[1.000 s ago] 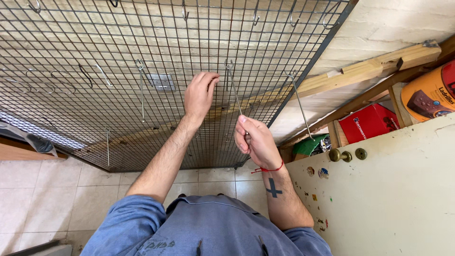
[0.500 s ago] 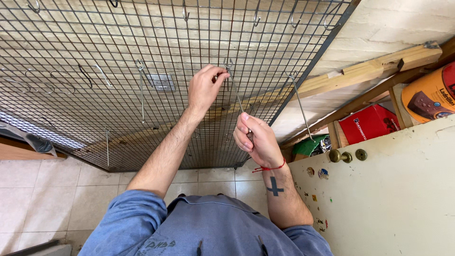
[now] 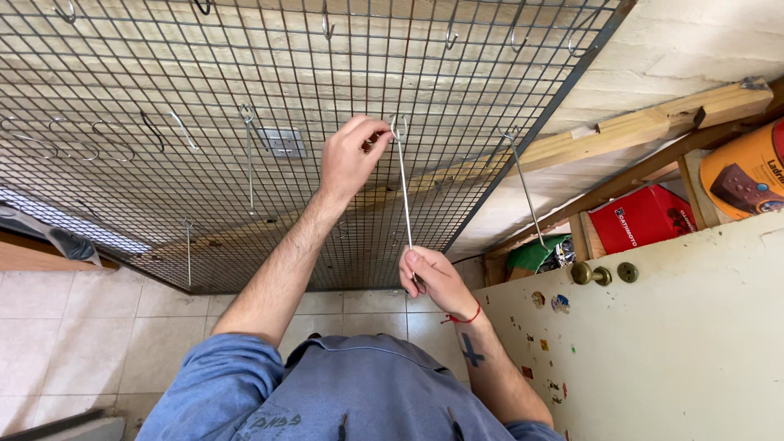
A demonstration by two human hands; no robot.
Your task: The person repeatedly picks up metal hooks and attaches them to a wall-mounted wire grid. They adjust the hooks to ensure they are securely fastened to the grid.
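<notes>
Overhead, both hands hold a thin, straight metal rod (image 3: 404, 200), hook-ended.

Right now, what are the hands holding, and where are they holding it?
Both hands hold one long metal hook. The left hand pinches its curled top at the wire grid; the right hand grips its bottom end.

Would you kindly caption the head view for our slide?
Left hand pinches the hooked top of a long wire rod at a wire grid panel; right hand grips its lower end.
</notes>
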